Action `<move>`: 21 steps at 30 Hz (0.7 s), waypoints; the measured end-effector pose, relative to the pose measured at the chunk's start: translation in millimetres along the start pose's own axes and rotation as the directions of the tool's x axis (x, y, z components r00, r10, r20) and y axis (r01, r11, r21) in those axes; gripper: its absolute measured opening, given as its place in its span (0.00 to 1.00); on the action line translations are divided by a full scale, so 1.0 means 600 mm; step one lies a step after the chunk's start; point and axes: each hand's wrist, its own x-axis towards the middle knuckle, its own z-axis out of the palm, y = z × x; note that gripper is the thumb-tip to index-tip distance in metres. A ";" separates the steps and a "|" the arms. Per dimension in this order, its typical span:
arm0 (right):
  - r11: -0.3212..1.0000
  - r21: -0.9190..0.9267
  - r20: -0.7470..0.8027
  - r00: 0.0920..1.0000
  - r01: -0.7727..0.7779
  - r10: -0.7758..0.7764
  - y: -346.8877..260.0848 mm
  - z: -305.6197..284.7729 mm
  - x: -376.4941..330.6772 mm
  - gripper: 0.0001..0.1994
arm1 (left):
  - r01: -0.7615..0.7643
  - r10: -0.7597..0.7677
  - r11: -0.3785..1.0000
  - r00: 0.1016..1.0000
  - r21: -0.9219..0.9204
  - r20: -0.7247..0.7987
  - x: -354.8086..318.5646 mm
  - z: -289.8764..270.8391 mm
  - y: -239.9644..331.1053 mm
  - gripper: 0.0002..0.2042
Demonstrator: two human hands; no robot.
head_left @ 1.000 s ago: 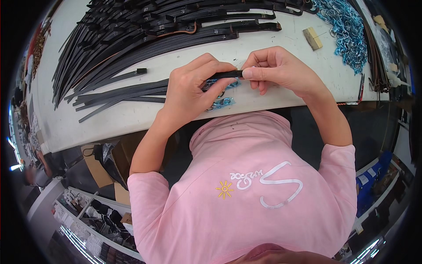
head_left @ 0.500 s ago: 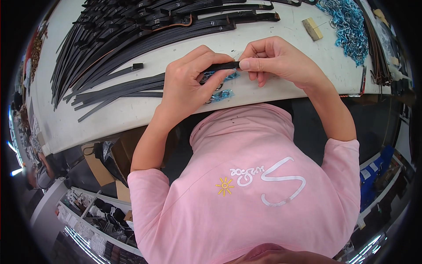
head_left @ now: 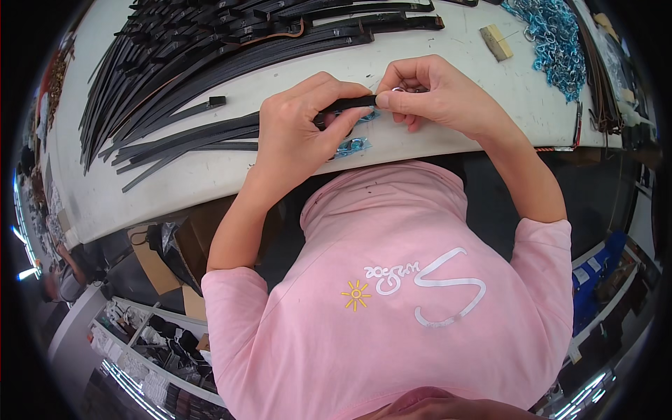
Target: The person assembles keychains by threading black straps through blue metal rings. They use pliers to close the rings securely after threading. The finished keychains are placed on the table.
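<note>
Pinching black strap (head_left: 346, 105) between both hands: left hand (head_left: 301, 133) curled around it, right hand (head_left: 434, 94) gripped strap end between thumb and fingers, small metal ring (head_left: 399, 89) at fingertips. Strap was held just above white counter (head_left: 210, 175). Blue-silver clips (head_left: 353, 145) lay under left hand. Black strap pile (head_left: 210, 63) spread left of hands; blue chain heap (head_left: 553, 35) and small wooden block (head_left: 495, 42) right of them.

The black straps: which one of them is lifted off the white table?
The black strap pinched between the left hand and the right hand. Its end is held in the fingers; all other straps lie flat on the table.
</note>
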 end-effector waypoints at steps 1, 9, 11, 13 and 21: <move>1.000 0.001 0.001 1.000 -0.002 0.002 -0.001 0.001 0.000 0.12 | -0.002 0.002 1.000 1.000 0.009 0.000 0.000 0.000 0.000 0.09; 1.000 -0.007 0.019 1.000 -0.023 0.023 -0.008 0.003 0.000 0.11 | -0.064 0.065 0.997 0.998 0.033 -0.017 0.002 0.009 0.000 0.09; 1.000 0.003 0.028 0.999 -0.025 0.025 -0.010 0.003 0.001 0.11 | -0.016 0.016 0.999 1.000 0.049 0.011 0.005 0.002 0.014 0.09; 1.000 0.020 0.029 1.000 -0.009 0.009 -0.013 0.004 0.001 0.11 | -0.016 0.017 0.999 1.000 0.039 -0.005 0.006 -0.002 0.016 0.09; 0.984 0.059 0.011 0.986 0.167 -0.168 -0.014 0.004 -0.005 0.15 | -0.079 0.073 0.996 0.989 -0.037 -0.130 -0.005 -0.013 -0.003 0.09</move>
